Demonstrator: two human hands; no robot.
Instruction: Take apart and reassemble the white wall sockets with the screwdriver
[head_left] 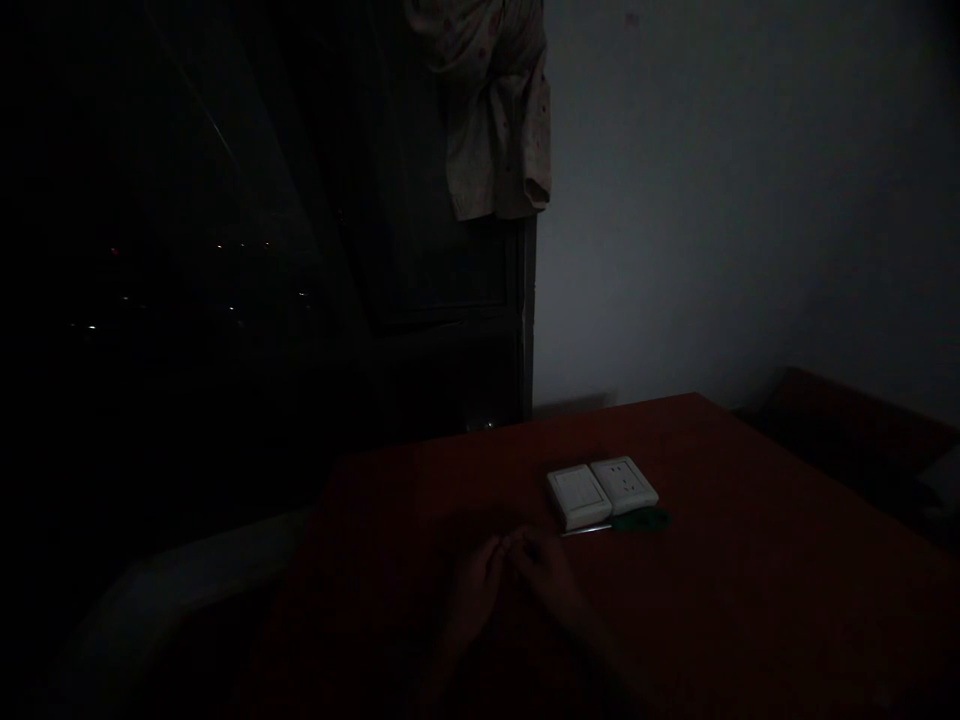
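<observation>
My left hand (478,582) and my right hand (549,572) meet low in the middle of the view, over the table. Their fingers are bent and closed, with the fingertips brought together. Whatever they may hold is too dark and small to make out. Just beyond my right hand lies a screwdriver with a green handle (640,519) and a thin metal shaft (586,530) pointing left. Behind it a white wall switch (579,494) and a white wall socket (625,484) rest side by side, face up.
The reddish-brown table (750,540) spreads under everything, its far corner near the pale wall (712,220). A dark window (225,280) with small lights takes up the left. Patterned cloth (499,120) hangs above the table's back edge. A reddish piece of furniture (862,415) stands at right.
</observation>
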